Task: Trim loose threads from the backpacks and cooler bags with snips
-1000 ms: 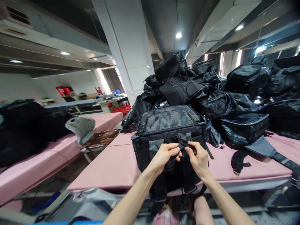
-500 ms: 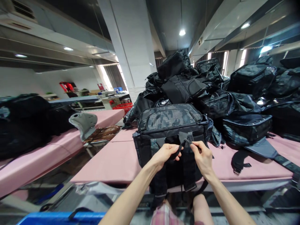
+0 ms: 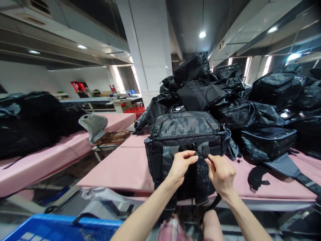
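A dark camouflage backpack [image 3: 184, 129] stands at the near edge of a pink-topped table [image 3: 122, 170], its strap side facing me. My left hand [image 3: 181, 166] pinches a thin black strap [image 3: 202, 155] near the top of the bag's back panel. My right hand [image 3: 221, 174] pinches the same strap a little to the right. Both hands are closed on it, just below the bag's top edge. The shoulder straps hang down over the table edge toward my lap.
A tall heap of black and camouflage backpacks [image 3: 225, 97] fills the table behind and to the right. Another pink table [image 3: 50, 157] on the left carries dark bags and a grey moulded piece [image 3: 94, 125]. A blue crate [image 3: 60, 229] sits at bottom left. A white pillar [image 3: 147, 50] rises behind.
The view has shifted right and slightly down, revealing the blue crate. Both hands stay on the strap and have drawn it out straighter between them.
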The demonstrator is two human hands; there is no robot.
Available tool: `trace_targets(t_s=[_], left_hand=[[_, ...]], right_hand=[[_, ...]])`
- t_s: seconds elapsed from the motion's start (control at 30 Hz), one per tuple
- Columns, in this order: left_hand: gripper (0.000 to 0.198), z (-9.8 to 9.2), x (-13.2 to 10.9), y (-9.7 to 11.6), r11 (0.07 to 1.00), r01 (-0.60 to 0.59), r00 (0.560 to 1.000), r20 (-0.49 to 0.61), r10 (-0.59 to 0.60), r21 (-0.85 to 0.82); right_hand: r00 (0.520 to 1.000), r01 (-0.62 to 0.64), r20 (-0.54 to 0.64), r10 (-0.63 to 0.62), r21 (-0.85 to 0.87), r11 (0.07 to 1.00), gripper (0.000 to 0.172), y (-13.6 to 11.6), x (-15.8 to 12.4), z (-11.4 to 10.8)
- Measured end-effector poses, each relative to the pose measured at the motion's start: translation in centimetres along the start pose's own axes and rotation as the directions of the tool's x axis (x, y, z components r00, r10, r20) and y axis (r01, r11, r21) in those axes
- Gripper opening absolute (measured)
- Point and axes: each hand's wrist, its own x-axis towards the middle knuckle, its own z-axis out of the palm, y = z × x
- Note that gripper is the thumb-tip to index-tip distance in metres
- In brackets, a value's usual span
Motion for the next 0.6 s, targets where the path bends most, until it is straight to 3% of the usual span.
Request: trace_targets(t_s=[0.17,0.23,0.3,0.37,0.43,0.47,0.5,0.53,0.6], left_hand=[[0.019,0.2,0.7,-0.3,0.998,-0.054,0.999,0.005,0.054,0.045],[0.015,0.2,0.9,-0.6,0.984,-0.109,0.994,0.021,0.107,0.139],[0.015,-0.2,0.3,-1.4,0.922,-0.233,0.972,0.037,0.233,0.31],[0.022,-1.0,-1.3,-2.8,0.781,-0.409,0.897,0.049,0.44,0.472],[0.026,-1.9,-3.5,-4.6,0.625,-0.562,0.773,0.074,0.631,0.542],[0.025,-2.3,-4.5,-5.5,0.588,-0.604,0.731,0.079,0.678,0.538],[0.02,-2.7,-5.2,-6.2,0.616,-0.598,0.732,0.037,0.68,0.513],[0.015,-3.0,-5.5,-6.7,0.703,-0.547,0.763,-0.074,0.642,0.455],[0.014,-3.3,-5.1,-6.7,0.901,-0.392,0.832,-0.347,0.433,0.185]], right_hand=[[0.999,-0.045,-0.022,0.047,0.068,0.997,0.01,0.1,-0.2,-0.2],[0.999,-0.04,0.018,0.039,0.053,0.998,0.011,0.0,-0.2,0.0],[0.993,-0.1,0.064,0.096,0.066,0.993,0.012,0.4,-0.3,0.2],[0.963,-0.255,0.124,0.24,0.127,0.958,0.017,1.1,-0.6,0.4],[0.899,-0.434,0.168,0.406,0.2,0.878,0.022,2.2,-0.9,0.4],[0.866,-0.499,0.174,0.469,0.227,0.836,0.025,2.6,-1.0,0.3],[0.841,-0.541,0.168,0.514,0.249,0.804,0.027,3.0,-1.1,0.3],[0.829,-0.559,0.156,0.537,0.266,0.785,0.029,3.2,-1.0,0.2],[0.841,-0.54,0.14,0.523,0.285,0.792,0.031,3.1,-0.9,0.1]])
